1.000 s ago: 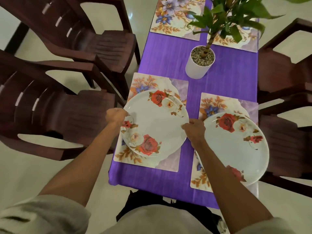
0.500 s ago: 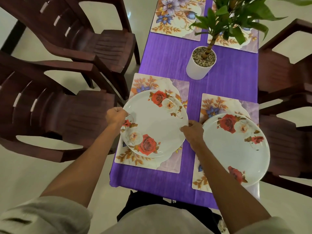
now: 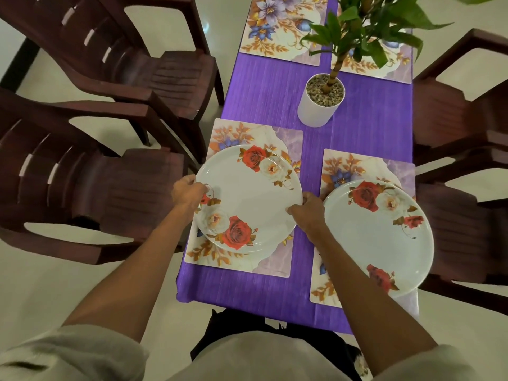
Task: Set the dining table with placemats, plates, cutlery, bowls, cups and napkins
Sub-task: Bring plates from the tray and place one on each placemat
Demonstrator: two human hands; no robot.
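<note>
The right plate (image 3: 382, 235) covers most of its placemat (image 3: 365, 166). Plant leaves (image 3: 368, 28) hide part of the far right placemat (image 3: 384, 70), and the top edge crops both far placemats.

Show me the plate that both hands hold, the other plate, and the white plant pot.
held plate (image 3: 253, 196), head view, bare white centre.
other plate (image 3: 376, 243), head view, white middle.
white plant pot (image 3: 313, 111), head view, outer wall.

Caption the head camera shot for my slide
Both hands, left hand and right hand, hold a rose-patterned plate over a floral placemat.
</note>
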